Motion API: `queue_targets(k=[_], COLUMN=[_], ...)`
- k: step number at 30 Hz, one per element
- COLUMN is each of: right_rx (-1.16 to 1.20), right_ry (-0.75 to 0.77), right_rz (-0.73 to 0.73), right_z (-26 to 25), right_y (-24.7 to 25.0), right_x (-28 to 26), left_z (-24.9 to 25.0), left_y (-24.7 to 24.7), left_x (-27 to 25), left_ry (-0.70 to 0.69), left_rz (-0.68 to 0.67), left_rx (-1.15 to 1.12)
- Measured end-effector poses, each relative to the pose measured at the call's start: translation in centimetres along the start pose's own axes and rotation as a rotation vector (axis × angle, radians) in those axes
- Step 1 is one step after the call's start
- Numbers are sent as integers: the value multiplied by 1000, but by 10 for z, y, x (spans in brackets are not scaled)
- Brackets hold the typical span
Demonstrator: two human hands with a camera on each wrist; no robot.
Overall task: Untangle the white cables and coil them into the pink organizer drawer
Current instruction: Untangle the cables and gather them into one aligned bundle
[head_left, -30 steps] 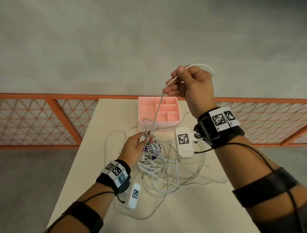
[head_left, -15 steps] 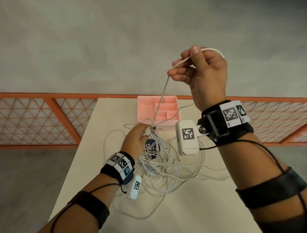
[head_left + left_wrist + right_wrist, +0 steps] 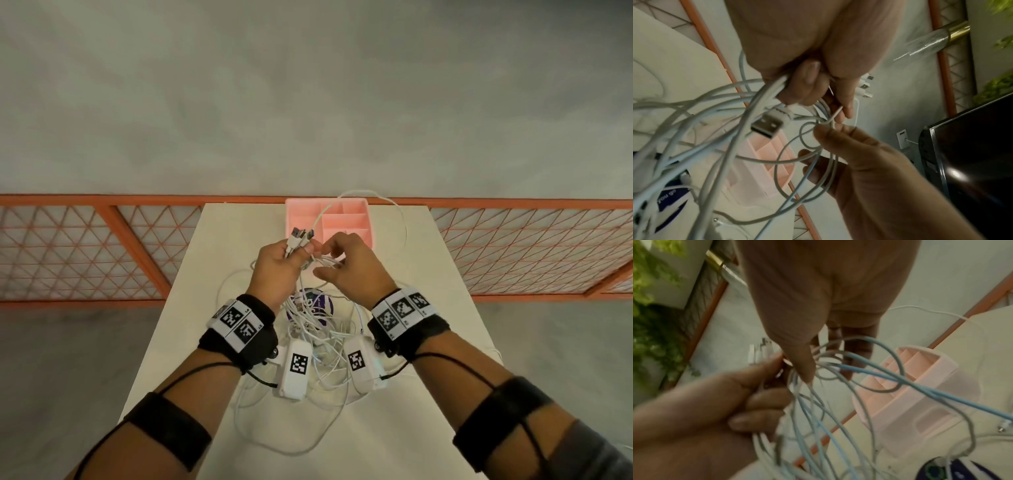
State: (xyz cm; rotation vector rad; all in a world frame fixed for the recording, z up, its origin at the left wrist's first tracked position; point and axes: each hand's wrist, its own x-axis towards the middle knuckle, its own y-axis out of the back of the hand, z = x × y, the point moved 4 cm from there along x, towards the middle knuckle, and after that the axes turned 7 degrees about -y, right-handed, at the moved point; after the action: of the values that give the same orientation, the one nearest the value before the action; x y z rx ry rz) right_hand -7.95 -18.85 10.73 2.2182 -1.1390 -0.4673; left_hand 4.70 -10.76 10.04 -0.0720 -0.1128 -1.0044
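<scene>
A tangle of white cables [image 3: 318, 339] lies on the cream table [image 3: 428, 394], in front of the pink organizer drawer [image 3: 356, 209] at the far edge. My left hand [image 3: 298, 250] grips a bundle of cable ends, with several USB plugs [image 3: 301, 235] sticking up above its fingers. One USB plug [image 3: 769, 125] hangs below the left hand [image 3: 809, 84]. My right hand [image 3: 325, 262] is right beside it and pinches a thin white cable loop [image 3: 807, 138]. One cable [image 3: 399, 219] arcs over the drawer. The drawer [image 3: 920, 386] compartments look empty.
A round purple and white item [image 3: 313, 305] lies under the tangle. An orange mesh railing [image 3: 102, 253] runs behind the table, with grey floor beyond. A dark screen [image 3: 972, 154] and green plants [image 3: 651, 305] stand off to the sides.
My right hand came down from head height with its cable and joined my left hand. My left hand rose off the tangle with the plug ends. The pulled cable now arcs over the drawer.
</scene>
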Motion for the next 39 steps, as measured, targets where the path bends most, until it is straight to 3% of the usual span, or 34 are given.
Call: queue_targets(k=[4, 8, 13, 18, 21, 26, 33, 39], right_rx=[41, 316, 392, 25, -115, -230, -160, -256], right_ry=[41, -70, -270, -512, -600, -525, -257, -153], right_rz=[-5, -77, -10, 92, 52, -44, -131, -198], right_z=[6, 19, 48, 104, 142, 151, 99, 70], right_y=[-2, 6, 10, 18, 25, 21, 17, 0], right_x=[3, 10, 17, 14, -1, -10, 4, 11], left_z=[0, 2, 4, 23, 51, 67, 41, 27], left_y=[3, 12, 19, 32, 57, 59, 33, 21], left_x=[-7, -8, -5, -7, 3, 11, 3, -6], left_ry=[7, 28, 10, -8, -83, -114, 8, 42], left_rz=[28, 147, 173, 212, 211, 111, 82, 19], left_rx=[-34, -137, -120, -255, -349, -275, -268, -283])
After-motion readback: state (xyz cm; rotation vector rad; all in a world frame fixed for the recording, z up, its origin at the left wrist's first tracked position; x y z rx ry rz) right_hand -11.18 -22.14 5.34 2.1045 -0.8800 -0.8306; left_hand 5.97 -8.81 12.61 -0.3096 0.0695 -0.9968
